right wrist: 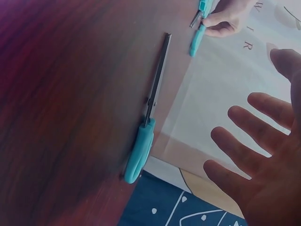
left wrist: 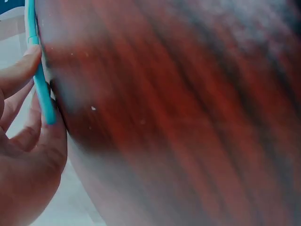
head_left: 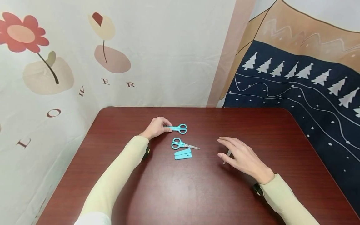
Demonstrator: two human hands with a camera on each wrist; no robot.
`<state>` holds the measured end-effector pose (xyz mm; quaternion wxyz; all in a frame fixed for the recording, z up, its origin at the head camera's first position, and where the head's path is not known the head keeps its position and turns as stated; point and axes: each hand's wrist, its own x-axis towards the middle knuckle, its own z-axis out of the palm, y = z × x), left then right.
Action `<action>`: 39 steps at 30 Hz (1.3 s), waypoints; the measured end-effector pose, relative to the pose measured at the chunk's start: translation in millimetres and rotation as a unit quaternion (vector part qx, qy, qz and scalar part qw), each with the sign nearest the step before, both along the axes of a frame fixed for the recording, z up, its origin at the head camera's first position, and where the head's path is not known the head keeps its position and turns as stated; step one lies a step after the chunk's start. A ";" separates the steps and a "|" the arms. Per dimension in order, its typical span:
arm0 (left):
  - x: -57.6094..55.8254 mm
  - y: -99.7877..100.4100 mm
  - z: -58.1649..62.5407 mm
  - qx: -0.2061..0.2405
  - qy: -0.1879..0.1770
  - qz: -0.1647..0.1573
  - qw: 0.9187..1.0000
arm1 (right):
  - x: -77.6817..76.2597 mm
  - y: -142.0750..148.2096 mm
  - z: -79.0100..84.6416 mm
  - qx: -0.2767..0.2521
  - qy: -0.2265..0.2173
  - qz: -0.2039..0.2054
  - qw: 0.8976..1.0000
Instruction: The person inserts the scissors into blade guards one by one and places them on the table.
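Observation:
My left hand (head_left: 157, 127) pinches the covered blade end of a pair of turquoise scissors (head_left: 181, 128) between thumb and fingers. In the left wrist view, the thumb presses on the turquoise blade cover (left wrist: 43, 96). Nearer to me lies a second pair of scissors (head_left: 177, 143), its metal blades bare and pointing right. Just below it is a loose turquoise blade cover (head_left: 183, 154). Fingers spread, my right hand (head_left: 244, 156) hovers over a third pair of scissors (right wrist: 140, 153) lying on the table with bare blades; in the head view the hand hides its handles.
The dark red wooden table (head_left: 168, 200) has rounded far corners. Behind it hangs a pale cloth (head_left: 174, 56) printed with flowers and letters. A navy cloth (head_left: 281, 84) with white trees hangs on the right.

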<state>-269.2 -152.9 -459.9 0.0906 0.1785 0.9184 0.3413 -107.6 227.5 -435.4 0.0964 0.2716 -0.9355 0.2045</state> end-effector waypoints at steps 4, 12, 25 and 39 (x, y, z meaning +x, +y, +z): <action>1.0 -0.1 0.4 -0.009 0.005 -0.001 1.000 | -0.6 2.4 0.4 0.005 0.000 -0.001 1.000; 3.0 -4.8 -0.3 -0.005 -0.006 -0.007 1.000 | -1.9 8.8 0.9 0.003 -0.004 -0.006 1.000; 21.0 -17.0 4.4 0.008 0.034 -0.060 0.998 | -7.6 19.4 -5.4 0.011 -0.011 -0.017 1.000; 60.7 -26.2 16.4 -0.025 0.058 -0.105 0.992 | -23.0 39.1 -4.6 0.032 -0.141 0.045 0.988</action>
